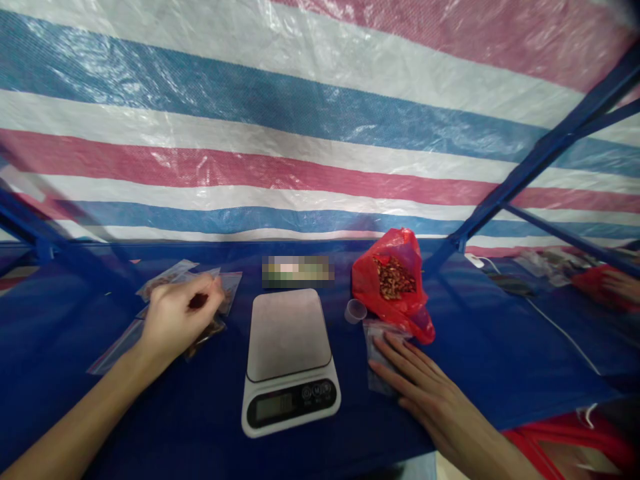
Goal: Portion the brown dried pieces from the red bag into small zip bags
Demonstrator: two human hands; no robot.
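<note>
My left hand point(177, 317) is closed, fingers curled together, over several small clear zip bags point(165, 277) with brown contents. Something dark reddish shows inside the curl of the fingers, but I cannot make out what they grip. On the other side, my right hand point(420, 373) lies flat with fingers stretched out on clear, flat zip bags point(377, 343). Just beyond it stands an open red plastic bag point(367, 273) of dried reddish-brown flakes point(395, 279). A small clear plastic cup point(355, 311) sits beside that bag. Between my hands is a white digital scale point(290, 340) with a bare platform.
A pixelated item point(298, 271) lies behind the scale on the blue tabletop point(210, 427). Blue metal bars point(530, 157) rise at both sides before a striped plastic sheet point(300, 160). At the far right are a white cord point(560, 330) and another person's hand point(623, 283) near red plastic.
</note>
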